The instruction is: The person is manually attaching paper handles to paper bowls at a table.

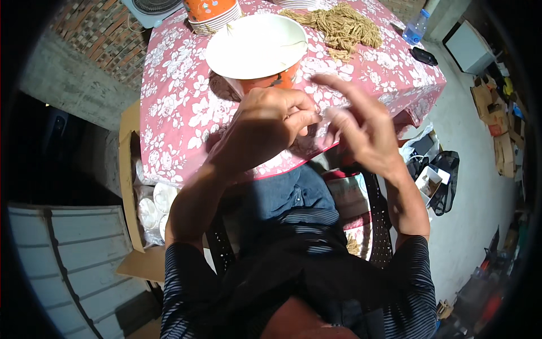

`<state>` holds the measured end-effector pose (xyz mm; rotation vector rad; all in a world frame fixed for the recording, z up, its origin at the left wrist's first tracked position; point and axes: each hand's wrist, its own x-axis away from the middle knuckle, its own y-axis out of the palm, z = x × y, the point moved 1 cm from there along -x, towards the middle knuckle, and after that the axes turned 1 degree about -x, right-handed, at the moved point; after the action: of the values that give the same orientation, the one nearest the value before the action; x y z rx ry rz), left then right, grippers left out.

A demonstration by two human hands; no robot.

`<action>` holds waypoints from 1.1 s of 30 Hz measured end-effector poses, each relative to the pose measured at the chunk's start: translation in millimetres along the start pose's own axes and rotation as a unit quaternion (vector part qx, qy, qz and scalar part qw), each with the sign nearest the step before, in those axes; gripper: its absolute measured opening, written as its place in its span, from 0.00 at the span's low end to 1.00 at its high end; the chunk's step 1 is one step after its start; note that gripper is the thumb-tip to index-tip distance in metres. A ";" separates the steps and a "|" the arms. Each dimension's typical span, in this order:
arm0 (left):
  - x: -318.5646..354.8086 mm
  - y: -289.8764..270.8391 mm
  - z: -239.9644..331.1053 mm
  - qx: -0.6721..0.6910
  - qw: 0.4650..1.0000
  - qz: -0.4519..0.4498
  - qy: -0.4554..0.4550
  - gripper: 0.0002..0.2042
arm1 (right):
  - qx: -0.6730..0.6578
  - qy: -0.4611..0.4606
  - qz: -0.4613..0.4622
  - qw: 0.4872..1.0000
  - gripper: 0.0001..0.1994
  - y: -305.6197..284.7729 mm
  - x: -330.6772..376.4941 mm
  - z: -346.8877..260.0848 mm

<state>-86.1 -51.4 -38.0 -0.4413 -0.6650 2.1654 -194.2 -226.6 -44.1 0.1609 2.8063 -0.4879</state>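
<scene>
I sit at a table under a pink flowered cloth. An orange paper bucket with a white inside stands near its front edge. My left hand is raised just in front of the bucket, with its fingers curled and thumb and forefinger pinched together. Nothing shows between them. My right hand is beside it, blurred, fingers spread and fingertips close to the left hand's pinch. A heap of tan cord pieces lies behind on the cloth. A stack of orange buckets stands at the back.
A plastic water bottle and a small black device sit at the table's right corner. A cardboard box holding white round lids stands on the floor at left. Bags lie on the floor at right. A fan is behind.
</scene>
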 end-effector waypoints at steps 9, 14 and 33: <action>9.7 -11.3 3.3 -0.028 0.995 0.005 0.091 0.12 | -0.122 0.119 -0.050 0.984 0.09 5.0 3.4 30.7; 12.0 -13.2 -4.2 -0.067 0.992 -0.003 0.103 0.11 | -0.073 0.098 -0.009 0.992 0.09 3.3 7.3 29.3; -12.0 -32.6 -12.3 -0.181 0.956 0.177 0.148 0.15 | 0.120 -0.126 0.241 0.955 0.06 33.5 -20.0 39.7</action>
<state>-52.8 -39.7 -27.5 -1.1319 -0.8631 2.2362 -159.5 -210.2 -84.4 0.7562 2.3363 -0.6689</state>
